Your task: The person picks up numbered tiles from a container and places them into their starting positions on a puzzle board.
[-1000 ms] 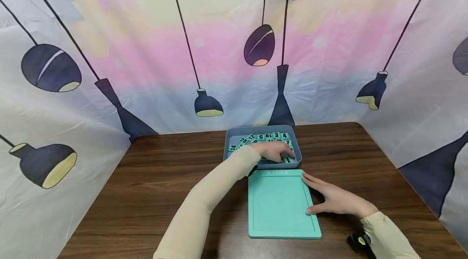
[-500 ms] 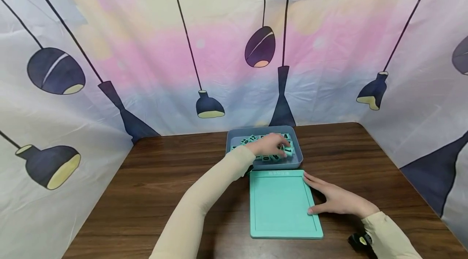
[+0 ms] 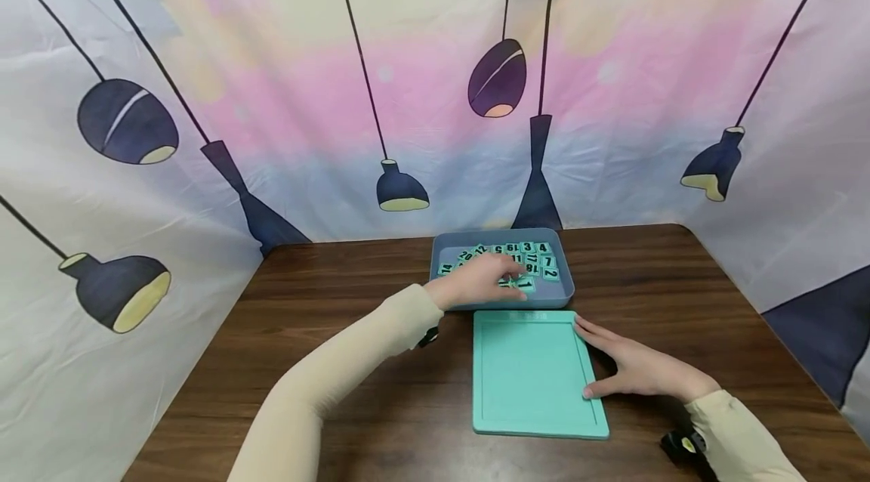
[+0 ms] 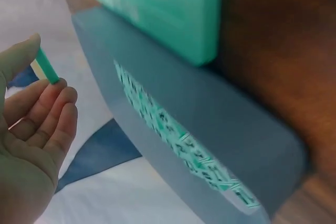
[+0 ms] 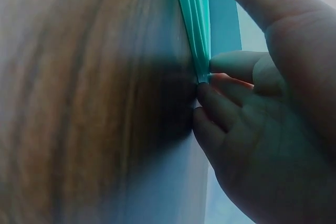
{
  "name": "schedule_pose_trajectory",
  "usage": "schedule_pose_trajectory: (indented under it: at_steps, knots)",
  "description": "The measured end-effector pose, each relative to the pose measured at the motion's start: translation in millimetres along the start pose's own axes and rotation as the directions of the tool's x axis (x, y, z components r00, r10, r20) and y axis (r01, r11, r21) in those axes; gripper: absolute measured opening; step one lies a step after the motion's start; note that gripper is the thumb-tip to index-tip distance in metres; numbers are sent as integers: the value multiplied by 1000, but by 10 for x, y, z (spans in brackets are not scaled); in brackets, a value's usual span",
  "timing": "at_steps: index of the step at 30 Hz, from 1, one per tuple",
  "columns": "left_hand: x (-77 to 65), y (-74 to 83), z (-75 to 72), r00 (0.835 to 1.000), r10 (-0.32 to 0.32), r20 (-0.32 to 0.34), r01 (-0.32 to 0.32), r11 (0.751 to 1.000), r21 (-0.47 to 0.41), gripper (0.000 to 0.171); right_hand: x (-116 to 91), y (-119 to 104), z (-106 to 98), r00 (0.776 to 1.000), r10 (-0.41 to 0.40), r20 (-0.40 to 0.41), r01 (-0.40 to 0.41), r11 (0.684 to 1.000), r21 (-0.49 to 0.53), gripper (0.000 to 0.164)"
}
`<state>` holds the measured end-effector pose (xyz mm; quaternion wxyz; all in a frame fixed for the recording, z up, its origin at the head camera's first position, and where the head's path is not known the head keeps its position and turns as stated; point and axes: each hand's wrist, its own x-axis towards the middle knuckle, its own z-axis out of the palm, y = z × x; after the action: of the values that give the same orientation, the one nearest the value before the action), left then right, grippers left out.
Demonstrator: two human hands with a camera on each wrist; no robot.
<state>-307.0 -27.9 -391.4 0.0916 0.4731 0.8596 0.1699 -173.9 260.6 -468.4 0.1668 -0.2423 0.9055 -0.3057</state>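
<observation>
My left hand [image 3: 479, 280] hovers over the blue-grey tray [image 3: 569, 287]. In the left wrist view its thumb and fingertips pinch a thin green tile [image 4: 47, 66], seen edge-on. Loose green number tiles [image 3: 532, 258] with black figures lie inside the tray, some hidden behind the hand. In front of the tray lies a flat mint-green board [image 3: 533, 376] with a raised rim. My right hand [image 3: 642, 369] rests at the board's right edge, fingers extended and thumb touching its side; the right wrist view shows fingertips against that edge.
The dark wood table [image 3: 353, 406] extends to both sides of the board. Behind its far edge hangs a cloth backdrop [image 3: 421, 89] printed with lamps. A dark wrist device [image 3: 682, 446] sits below the right sleeve.
My left hand has drawn back to the left from among the tiles, uncovering those on the tray's right side. The right hand stays at the board's edge. The head view has shifted slightly.
</observation>
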Motion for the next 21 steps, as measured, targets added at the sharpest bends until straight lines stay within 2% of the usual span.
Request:
schedule_pose_trajectory:
  at_steps: [4,8,11,16,21]
  knots:
    - [-213,51,101,1000,9,-17,-8,999,35,47,-13,-12,-15,1000,-9,29,10,1000,-11,109]
    - [-349,65,202,1000,5,-21,-3,998,66,46,-27,-24,-51,997,-22,68,22,1000,-8,109]
    - [-428,46,296,1000,3,-25,-1,997,83,45,-35,-38,-75,995,-30,100,29,1000,10,108]
    - [-552,-5,455,999,-25,-29,27,995,100,42,-30,-71,-83,988,1,156,-4,1000,21,107]
    - [-642,-6,556,998,-42,-46,49,985,165,38,-20,-99,-81,986,19,167,-21,1000,11,107]
